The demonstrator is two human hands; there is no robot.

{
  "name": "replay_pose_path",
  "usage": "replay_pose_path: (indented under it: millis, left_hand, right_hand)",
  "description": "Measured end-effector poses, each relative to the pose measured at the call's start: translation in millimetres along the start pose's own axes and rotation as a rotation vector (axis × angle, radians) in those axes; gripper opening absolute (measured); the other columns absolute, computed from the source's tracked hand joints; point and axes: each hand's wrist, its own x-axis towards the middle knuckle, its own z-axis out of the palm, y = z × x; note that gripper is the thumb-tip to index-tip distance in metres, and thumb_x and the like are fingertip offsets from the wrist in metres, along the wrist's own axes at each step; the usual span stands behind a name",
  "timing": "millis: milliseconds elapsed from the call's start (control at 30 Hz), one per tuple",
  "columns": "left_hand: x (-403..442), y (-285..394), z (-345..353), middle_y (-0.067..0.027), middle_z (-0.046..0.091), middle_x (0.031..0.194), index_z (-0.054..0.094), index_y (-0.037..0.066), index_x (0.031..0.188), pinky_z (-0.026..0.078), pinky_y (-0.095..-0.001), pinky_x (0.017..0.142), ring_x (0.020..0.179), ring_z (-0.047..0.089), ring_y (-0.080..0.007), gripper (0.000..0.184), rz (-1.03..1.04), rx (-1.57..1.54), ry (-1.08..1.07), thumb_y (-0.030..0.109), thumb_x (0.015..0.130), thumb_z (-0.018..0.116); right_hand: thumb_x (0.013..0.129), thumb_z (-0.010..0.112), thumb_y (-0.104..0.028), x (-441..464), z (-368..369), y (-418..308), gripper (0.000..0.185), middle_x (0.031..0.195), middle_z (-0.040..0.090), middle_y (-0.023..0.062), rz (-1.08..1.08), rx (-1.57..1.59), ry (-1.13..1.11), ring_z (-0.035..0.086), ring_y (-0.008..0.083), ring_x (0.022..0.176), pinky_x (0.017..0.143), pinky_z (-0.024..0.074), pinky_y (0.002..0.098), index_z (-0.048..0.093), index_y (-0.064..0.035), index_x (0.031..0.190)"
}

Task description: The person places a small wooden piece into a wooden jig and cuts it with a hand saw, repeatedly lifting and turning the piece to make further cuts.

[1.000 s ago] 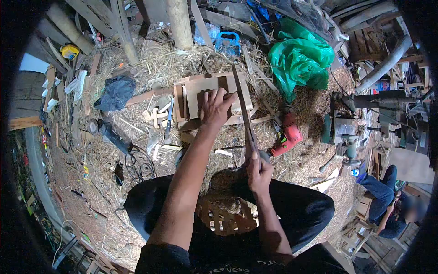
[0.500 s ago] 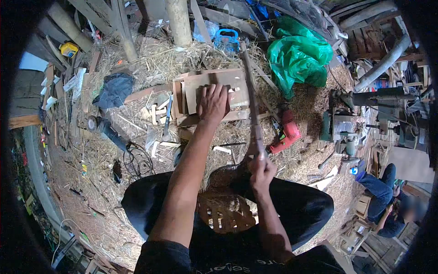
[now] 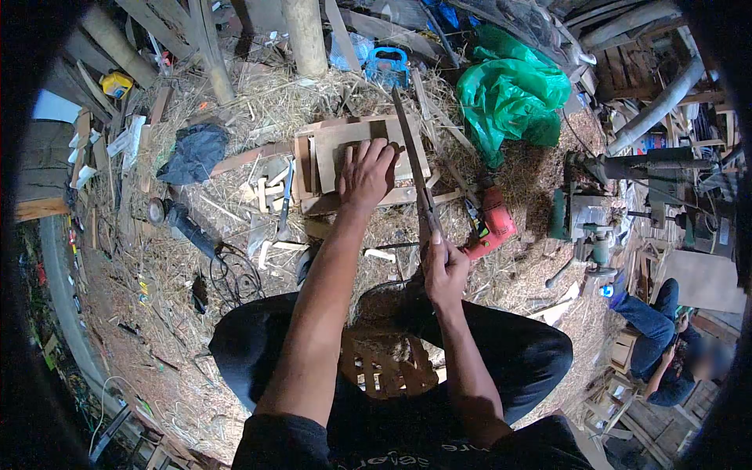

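My left hand [image 3: 366,174] presses down on a flat board [image 3: 403,166] that lies on a shallow wooden frame [image 3: 307,205]. Its fingers are bent and close together over a small pale piece of wood, which they mostly hide. My right hand [image 3: 445,274] is wrapped round the lower end of a long, narrow machete-like blade [image 3: 411,153]. The blade points up and away, slightly leftward, passing over the right side of the board near my left fingertips. Whether its edge touches anything, I cannot tell.
Right of the blade lies a red power drill [image 3: 495,215], below a green plastic bag [image 3: 513,98]. Left are a hammer [image 3: 286,205], pale wood pieces [image 3: 262,196] and an angle grinder [image 3: 184,227]. A bench machine [image 3: 587,215] stands right; another person [image 3: 666,345] sits beyond.
The blade has swung left at its far tip and turned to show a thinner profile. My right hand has risen slightly. My left hand stays on the board.
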Motion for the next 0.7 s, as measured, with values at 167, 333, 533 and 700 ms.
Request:
replay_pose_path:
  millis: [167,333,533,700]
  left_hand:
    - [-1,-4,5,-0.0071,0.058,0.108,0.068,0.007,0.097,0.040,-0.0437,0.089,0.105,0.053,-0.0267,0.018,0.012,-0.055,-0.023,0.009,0.081,0.060]
    - [-1,-2,-2,-0.0059,0.053,0.097,0.067,0.012,0.099,0.041,-0.0447,0.089,0.100,0.052,-0.0249,0.019,-0.025,-0.068,-0.096,0.011,0.082,0.058]
    - [-1,-2,-1,-0.0071,0.052,0.091,0.069,0.012,0.098,0.040,-0.0424,0.083,0.093,0.052,-0.0270,0.018,0.005,-0.042,-0.047,0.015,0.083,0.059]
    - [2,2,-10,-0.0056,0.052,0.096,0.067,0.012,0.100,0.042,-0.0425,0.083,0.096,0.052,-0.0254,0.020,-0.012,-0.042,-0.105,0.012,0.084,0.056]
  right_hand:
    - [0.100,0.053,-0.030,-8,-3,-1,0.042,0.053,0.041,-0.0039,0.002,-0.020,-0.028,0.037,0.0064,0.051,0.046,0.0298,0.0278,0.056,-0.0012,0.069]
    - [0.099,0.054,-0.031,-7,0,-9,0.043,0.054,0.043,-0.0028,0.031,-0.013,-0.029,0.038,0.0069,0.051,0.046,0.0304,0.0288,0.057,0.0007,0.070]
    - [0.099,0.054,-0.029,18,10,-18,0.042,0.053,0.044,0.0018,-0.041,-0.124,-0.038,0.040,0.0081,0.052,0.047,0.0322,0.0313,0.058,0.0025,0.072]
    - [0.100,0.053,-0.026,-22,-3,-22,0.041,0.053,0.043,0.0020,-0.176,-0.079,-0.038,0.039,0.0072,0.052,0.047,0.0321,0.0311,0.057,0.0020,0.069]
